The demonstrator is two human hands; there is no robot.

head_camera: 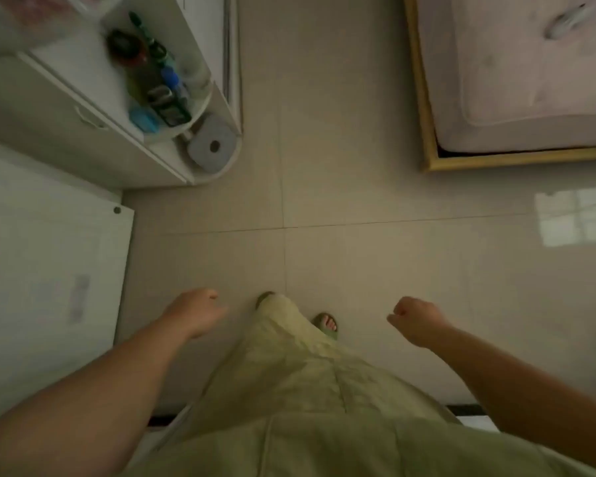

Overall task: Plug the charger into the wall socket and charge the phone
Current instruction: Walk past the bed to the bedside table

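Hands: two [197,313] [415,321] (both empty)

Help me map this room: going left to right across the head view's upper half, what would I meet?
White cabinet → its rounded end shelf of blurred toiletries → bare tiled floor → wooden bed frame → pink mattress.

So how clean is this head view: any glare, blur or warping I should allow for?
Head view: dim and soft overall; a window reflection glares off the floor tiles; the shelf clutter at upper left is motion-blurred; wide-angle bending skews the bed frame; both hands look smeared.
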